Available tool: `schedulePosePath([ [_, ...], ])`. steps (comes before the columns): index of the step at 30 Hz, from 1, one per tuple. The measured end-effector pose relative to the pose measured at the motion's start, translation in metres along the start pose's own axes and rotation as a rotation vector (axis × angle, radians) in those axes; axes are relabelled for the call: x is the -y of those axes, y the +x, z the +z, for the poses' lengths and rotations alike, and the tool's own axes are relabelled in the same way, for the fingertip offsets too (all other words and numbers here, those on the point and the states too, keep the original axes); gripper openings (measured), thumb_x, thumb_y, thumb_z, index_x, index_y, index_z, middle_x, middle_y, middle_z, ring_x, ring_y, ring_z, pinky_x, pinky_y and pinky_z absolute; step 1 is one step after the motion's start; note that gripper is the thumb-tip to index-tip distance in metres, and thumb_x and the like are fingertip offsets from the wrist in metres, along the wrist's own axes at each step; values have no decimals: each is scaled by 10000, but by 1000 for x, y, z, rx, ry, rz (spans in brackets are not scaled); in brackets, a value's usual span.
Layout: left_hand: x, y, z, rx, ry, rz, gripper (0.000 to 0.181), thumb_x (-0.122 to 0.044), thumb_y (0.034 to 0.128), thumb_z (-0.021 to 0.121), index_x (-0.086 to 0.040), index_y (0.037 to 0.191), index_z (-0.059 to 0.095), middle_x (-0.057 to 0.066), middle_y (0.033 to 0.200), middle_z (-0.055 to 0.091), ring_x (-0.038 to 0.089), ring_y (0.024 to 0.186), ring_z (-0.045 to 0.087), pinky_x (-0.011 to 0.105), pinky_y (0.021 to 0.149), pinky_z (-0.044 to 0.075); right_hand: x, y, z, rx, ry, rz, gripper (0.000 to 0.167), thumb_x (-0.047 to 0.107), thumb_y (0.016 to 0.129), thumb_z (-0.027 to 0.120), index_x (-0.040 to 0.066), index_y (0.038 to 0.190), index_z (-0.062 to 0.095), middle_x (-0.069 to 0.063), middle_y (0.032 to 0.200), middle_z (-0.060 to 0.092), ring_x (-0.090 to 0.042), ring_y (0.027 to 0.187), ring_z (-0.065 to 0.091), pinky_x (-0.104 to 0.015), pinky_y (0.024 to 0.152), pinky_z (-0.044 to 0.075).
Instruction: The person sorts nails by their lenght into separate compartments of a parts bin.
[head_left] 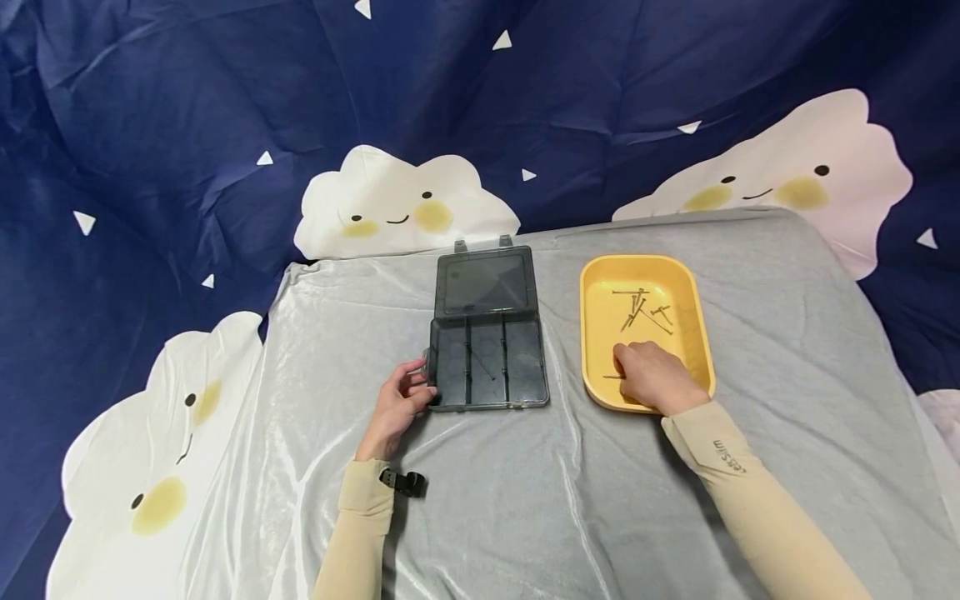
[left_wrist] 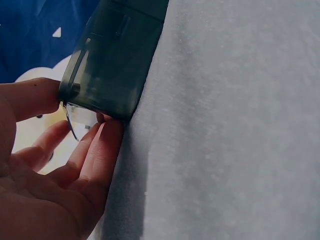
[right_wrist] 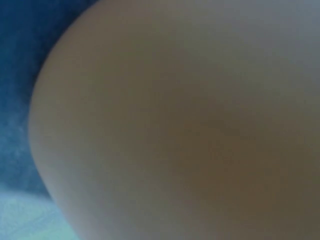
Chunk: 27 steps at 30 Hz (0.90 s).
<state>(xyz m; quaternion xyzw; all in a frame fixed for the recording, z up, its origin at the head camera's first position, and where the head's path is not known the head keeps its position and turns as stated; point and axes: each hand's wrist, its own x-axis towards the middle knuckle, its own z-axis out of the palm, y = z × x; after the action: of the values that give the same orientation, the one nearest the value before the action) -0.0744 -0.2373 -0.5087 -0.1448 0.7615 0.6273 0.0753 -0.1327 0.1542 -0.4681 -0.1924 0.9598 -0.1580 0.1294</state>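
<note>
My left hand [head_left: 397, 408] grips the left side of a dark see-through compartment box [head_left: 450, 367], whose lid [head_left: 487, 283] lies opened back. In the left wrist view, the thumb is on the box's upper edge and fingertips touch lower down, beside a clear latch [left_wrist: 73, 122]. One long thin nail or screw [head_left: 483, 365] lies slanted in the middle compartment. Inside a yellow tray [head_left: 588, 333], my right hand [head_left: 652, 373] reaches down with curled fingers. A thin nail or screw [head_left: 612, 377] shows at its left; whether the fingers pinch it is hidden.
Several more nails or screws [head_left: 639, 308] lie loosely in the far half of the tray. Grey cloth [head_left: 487, 500] covers the table, with some folds. Behind it hangs a dark blue cloth [head_left: 585, 100] with printed clouds. The right wrist view is mostly blocked by a blurred, close surface.
</note>
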Motion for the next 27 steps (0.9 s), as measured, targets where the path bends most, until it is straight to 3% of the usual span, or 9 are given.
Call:
schedulePosePath([
  [21,-1,0,-1,12,-9,-28,568,-2,848,663,-137,1378,514,195,1271,571,53,886,624,240,671,499,1,2,2,42,14,36,167,-10,655,602,110,738,521,-40,663,509,-213,639,501,-324,515,354],
  [27,-10,-3,-2,42,-28,-50,588,7,854,655,-93,1407,480,223,1303,546,59,893,616,263,688,505,1,3,1,48,17,38,169,-8,649,597,112,738,518,-37,659,503,-211,633,495,-322,512,347],
])
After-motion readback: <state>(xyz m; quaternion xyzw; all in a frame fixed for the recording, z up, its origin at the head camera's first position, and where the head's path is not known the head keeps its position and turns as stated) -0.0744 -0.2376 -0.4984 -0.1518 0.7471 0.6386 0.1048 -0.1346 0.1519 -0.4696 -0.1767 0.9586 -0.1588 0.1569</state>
